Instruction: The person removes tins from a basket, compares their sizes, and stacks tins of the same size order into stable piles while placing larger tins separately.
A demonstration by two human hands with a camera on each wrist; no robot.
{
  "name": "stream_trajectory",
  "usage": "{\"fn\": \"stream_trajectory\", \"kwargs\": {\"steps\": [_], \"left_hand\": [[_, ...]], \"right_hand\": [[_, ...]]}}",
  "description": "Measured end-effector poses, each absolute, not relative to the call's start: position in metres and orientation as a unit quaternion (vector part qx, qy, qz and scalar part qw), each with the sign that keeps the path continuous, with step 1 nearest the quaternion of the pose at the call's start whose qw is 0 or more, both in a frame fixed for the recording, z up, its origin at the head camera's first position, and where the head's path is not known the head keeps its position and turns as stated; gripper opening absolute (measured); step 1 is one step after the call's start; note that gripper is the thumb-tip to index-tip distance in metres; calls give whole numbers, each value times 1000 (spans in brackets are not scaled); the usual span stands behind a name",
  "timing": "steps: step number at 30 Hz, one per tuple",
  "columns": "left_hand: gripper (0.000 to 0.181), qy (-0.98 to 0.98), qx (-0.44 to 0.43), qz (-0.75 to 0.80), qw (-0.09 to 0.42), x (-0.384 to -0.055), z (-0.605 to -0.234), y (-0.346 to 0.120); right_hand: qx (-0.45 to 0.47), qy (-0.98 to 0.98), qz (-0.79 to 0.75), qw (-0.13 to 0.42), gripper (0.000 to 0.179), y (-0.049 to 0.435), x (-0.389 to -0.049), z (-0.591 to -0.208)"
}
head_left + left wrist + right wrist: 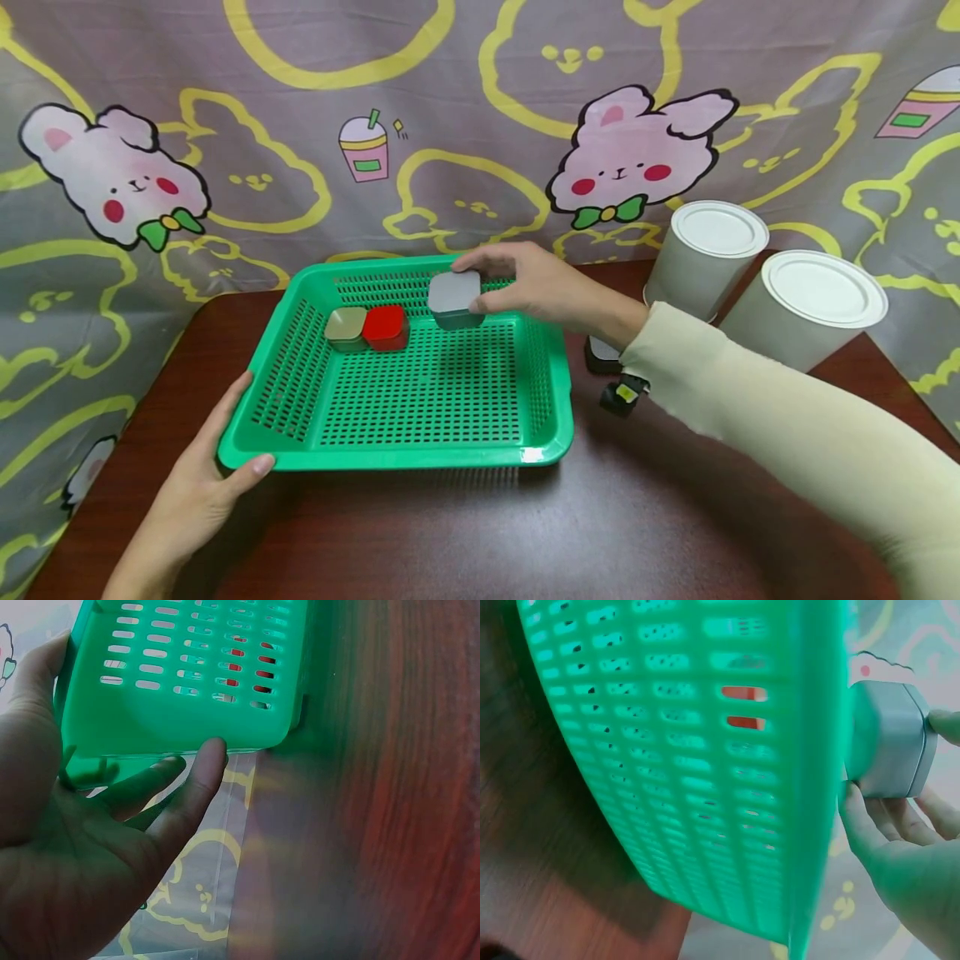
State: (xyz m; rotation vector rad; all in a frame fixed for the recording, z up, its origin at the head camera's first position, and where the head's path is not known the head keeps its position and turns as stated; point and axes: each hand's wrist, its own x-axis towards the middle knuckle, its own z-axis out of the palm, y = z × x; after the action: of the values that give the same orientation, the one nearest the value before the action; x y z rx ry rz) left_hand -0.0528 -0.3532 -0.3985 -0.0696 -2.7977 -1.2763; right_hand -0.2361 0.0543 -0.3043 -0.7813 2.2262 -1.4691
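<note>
A green perforated plastic basket [390, 459] stands on the dark red wooden table. My left hand [191, 496] grips its front left corner, thumb over the rim and the other fingers outside, against the wall in the left wrist view. Over the back right part of the basket, my right hand [543, 287] holds a small grey rounded-square box [454, 293] between thumb and fingers. The right wrist view shows the grey box [889, 739] above the rim, pinched at its sides. Inside the basket, a beige box [347, 327] and a red box [386, 327] sit side by side at the back left.
Two white lidded cans [708, 258] stand at the back right of the table. Partly hidden by my right forearm, a dark object with a grey top [602, 354] lies right of the basket. A patterned cloth [480, 108] hangs behind the table.
</note>
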Motion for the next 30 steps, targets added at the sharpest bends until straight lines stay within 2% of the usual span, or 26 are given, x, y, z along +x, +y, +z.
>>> {"fn": "stream_trajectory", "kwargs": {"steps": [15, 30], "left_hand": [[99, -910, -25, -412, 36, -54, -398, -354], [99, -913, -27, -406, 41, -54, -398, -355]], "right_hand": [[-215, 805, -533, 146, 47, 123, -215, -297], [-169, 829, -523, 106, 48, 176, -202, -310]]}}
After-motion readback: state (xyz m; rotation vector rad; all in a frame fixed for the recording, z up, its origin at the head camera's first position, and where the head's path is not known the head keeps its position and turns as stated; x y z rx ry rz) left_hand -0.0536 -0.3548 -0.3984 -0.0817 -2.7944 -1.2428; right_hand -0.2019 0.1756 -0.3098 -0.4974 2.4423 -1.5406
